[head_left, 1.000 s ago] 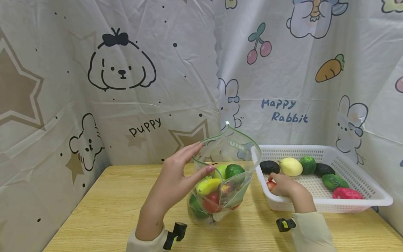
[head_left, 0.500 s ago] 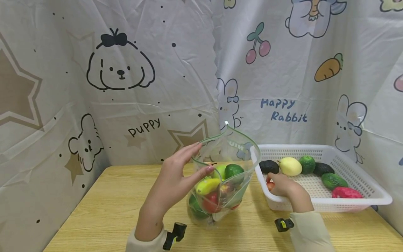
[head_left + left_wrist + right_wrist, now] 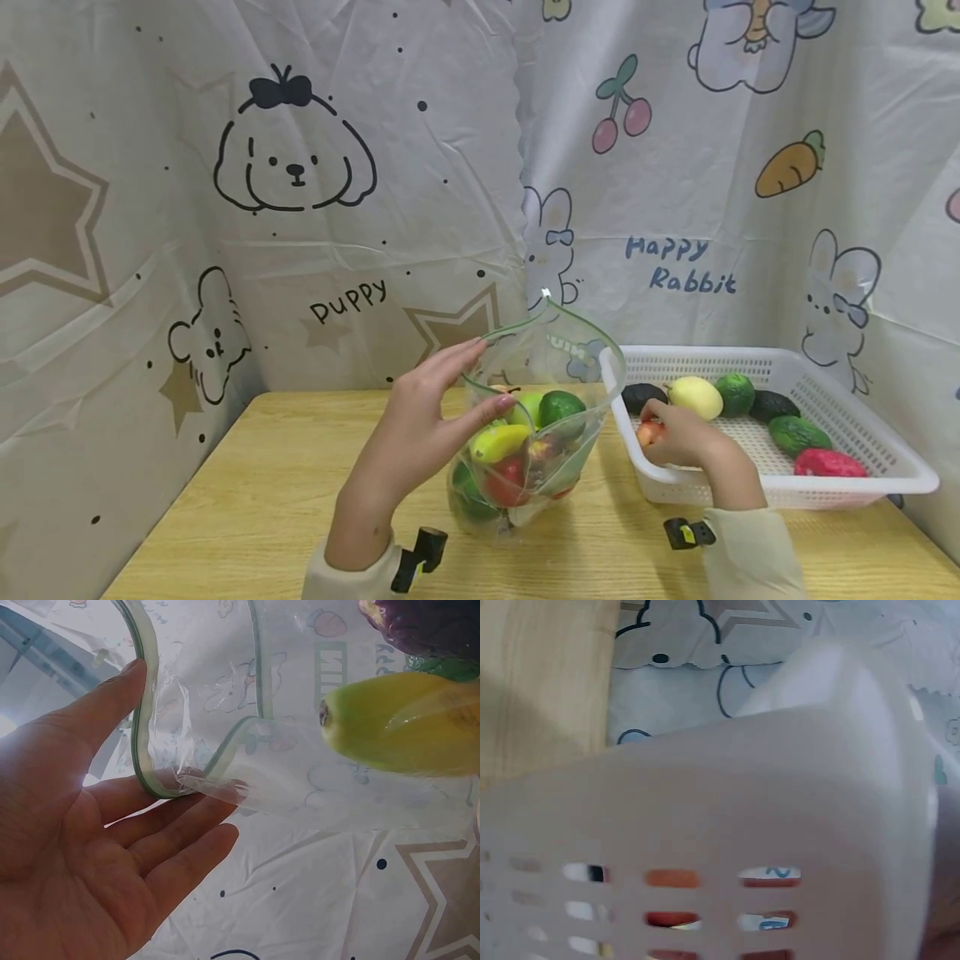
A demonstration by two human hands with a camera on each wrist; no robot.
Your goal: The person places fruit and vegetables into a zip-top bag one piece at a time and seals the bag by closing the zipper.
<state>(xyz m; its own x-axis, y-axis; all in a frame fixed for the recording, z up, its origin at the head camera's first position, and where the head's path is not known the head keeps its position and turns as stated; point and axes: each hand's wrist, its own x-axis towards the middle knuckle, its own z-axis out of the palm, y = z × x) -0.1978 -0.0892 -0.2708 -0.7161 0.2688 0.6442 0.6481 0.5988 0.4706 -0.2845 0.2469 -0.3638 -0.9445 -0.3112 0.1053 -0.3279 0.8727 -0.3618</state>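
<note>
A clear zip bag (image 3: 547, 367) with a green-edged mouth stands open on the table, full of fruit and vegetables. Through its film show a yellow-green banana-like fruit (image 3: 498, 443), a red round fruit (image 3: 506, 482) and a green one (image 3: 561, 412). My left hand (image 3: 423, 425) rests at the left of the bag's mouth, thumb and fingers spread against the rim. In the left wrist view, film overlaps its fingertips (image 3: 225, 791). My right hand (image 3: 686, 437) grips a reddish-orange round fruit (image 3: 649, 432) inside the basket's left end; the basket wall hides most of that in the right wrist view.
The white perforated basket (image 3: 892, 467) stands on the right of the wooden table (image 3: 247, 492). In it lie a pale yellow pear-like fruit (image 3: 696, 397), a pink-red piece (image 3: 828, 463) and several dark or green ones. A printed cloth (image 3: 450, 167) hangs behind.
My right hand has risen slightly with the reddish-orange fruit, and more of the fruit shows now. The left hand and the bag have stayed in place.
</note>
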